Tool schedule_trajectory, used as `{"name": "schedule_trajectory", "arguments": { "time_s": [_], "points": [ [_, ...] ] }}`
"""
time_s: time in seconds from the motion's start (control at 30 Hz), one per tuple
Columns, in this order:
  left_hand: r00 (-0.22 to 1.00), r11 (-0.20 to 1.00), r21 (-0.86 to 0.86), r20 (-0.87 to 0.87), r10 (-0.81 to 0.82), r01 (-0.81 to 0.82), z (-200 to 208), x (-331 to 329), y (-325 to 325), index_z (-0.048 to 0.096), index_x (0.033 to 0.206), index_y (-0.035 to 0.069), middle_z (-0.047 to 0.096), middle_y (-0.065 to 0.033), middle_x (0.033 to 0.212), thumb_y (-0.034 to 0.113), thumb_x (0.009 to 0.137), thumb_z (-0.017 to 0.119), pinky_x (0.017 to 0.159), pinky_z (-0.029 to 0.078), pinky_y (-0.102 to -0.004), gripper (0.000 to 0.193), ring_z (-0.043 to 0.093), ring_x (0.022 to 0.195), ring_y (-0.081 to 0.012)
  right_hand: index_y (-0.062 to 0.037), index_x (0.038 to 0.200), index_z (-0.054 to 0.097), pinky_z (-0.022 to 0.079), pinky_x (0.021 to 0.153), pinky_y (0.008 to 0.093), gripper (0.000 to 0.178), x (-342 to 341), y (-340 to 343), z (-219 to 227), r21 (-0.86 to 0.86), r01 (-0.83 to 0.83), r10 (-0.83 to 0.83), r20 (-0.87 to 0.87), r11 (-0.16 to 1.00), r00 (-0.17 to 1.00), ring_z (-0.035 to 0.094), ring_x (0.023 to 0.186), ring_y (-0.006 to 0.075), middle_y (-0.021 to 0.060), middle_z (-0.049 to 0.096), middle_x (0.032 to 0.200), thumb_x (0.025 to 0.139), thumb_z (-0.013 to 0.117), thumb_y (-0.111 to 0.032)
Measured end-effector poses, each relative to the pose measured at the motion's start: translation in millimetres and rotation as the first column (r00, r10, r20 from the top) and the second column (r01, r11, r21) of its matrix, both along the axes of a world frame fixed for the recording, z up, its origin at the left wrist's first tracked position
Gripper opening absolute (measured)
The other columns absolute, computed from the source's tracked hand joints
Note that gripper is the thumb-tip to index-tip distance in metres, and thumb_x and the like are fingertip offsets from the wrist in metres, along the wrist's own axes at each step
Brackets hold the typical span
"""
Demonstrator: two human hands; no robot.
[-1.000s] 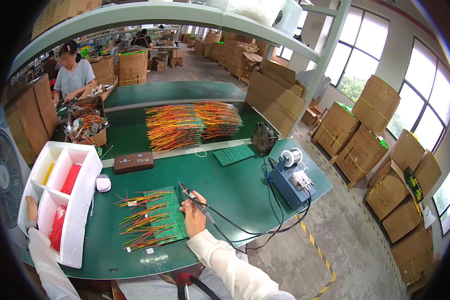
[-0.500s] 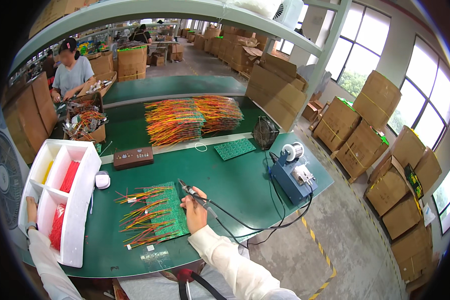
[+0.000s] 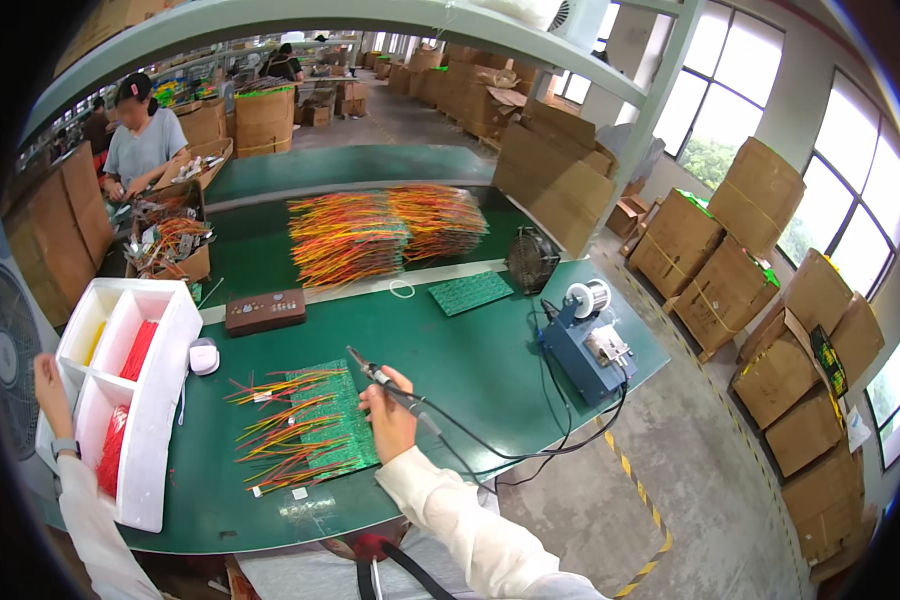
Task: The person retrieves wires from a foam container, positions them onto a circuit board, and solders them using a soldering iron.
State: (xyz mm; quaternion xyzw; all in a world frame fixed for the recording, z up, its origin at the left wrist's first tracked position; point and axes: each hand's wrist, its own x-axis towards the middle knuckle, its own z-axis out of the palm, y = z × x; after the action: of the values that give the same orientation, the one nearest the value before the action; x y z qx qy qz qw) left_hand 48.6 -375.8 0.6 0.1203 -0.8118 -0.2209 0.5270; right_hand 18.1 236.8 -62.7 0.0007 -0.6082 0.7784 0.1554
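Observation:
My right hand grips a soldering iron like a pen, its tip pointing up and left above the work mat. Below and left of it lies a green circuit board panel with rows of red and yellow wires sticking out to the left. My left hand is at the left edge of a white foam box, its fingers drawn together; anything between them is too small to see. Red wires lie in the box's compartments, with yellow ones in another.
A blue solder feeder with a spool and black cables stands at the right. Behind are a small black fan, a bare green panel, a brown controller box and stacked wired boards. A co-worker sits at far left.
My left hand has risen from the foam box's left compartment to its outer edge. My right hand and the soldering iron have shifted slightly up and left.

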Motion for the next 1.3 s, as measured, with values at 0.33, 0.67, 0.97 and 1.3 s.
{"name": "schedule_trajectory", "arguments": {
  "time_s": [0.33,0.67,0.97,1.3],
  "points": [
    [0.665,0.719,0.117,0.303,-0.683,0.685,28,-43,460,0.055,0.080,0.000,0.052,-0.0083,0.076,0.002,0.076,0.055,0.058,0.041,-0.0255,0.004,0.052,0.066,-0.0183,-0.0059,0.100,0.054,0.035,0.046,0.0179,0.020,-45,61,-3,0.081,0.275,-0.274,-0.032,0.958,0.961,0.043,0.057,0.0043,-0.0010,0.047,0.068,0.085,0.052,-0.019],
    [0.632,0.716,0.171,0.364,-0.684,0.677,-44,-81,502,0.058,0.077,-0.001,0.053,-0.0093,0.073,0.004,0.074,0.059,0.058,0.041,-0.0303,0.006,0.051,0.064,-0.0216,-0.0009,0.100,0.049,0.039,0.054,0.0234,0.026,-80,101,2,0.453,0.212,-0.164,-0.143,0.866,0.976,0.045,0.059,0.0098,0.0040,0.049,0.070,0.088,0.046,-0.023],
    [0.615,0.689,0.128,0.358,-0.703,0.713,-56,-94,503,0.056,0.076,0.000,0.053,-0.0079,0.074,-0.003,0.069,0.060,0.060,0.042,-0.0305,0.009,0.051,0.069,-0.0216,0.0004,0.102,0.047,0.040,0.064,0.0211,0.026,-76,95,-1,0.516,0.170,-0.082,-0.188,0.839,0.979,0.048,0.071,0.0101,0.0059,0.050,0.082,0.085,0.052,-0.019],
    [0.613,0.691,0.153,0.354,-0.706,0.707,-59,-96,502,0.054,0.074,0.000,0.050,-0.0069,0.071,-0.005,0.066,0.061,0.059,0.042,-0.0289,0.012,0.051,0.066,-0.0192,0.0013,0.097,0.045,0.035,0.054,0.0195,0.019,-57,94,1,0.329,0.005,0.072,-0.221,0.944,0.973,0.042,0.061,0.0079,0.0049,0.045,0.078,0.081,0.051,-0.007]
  ]
}}
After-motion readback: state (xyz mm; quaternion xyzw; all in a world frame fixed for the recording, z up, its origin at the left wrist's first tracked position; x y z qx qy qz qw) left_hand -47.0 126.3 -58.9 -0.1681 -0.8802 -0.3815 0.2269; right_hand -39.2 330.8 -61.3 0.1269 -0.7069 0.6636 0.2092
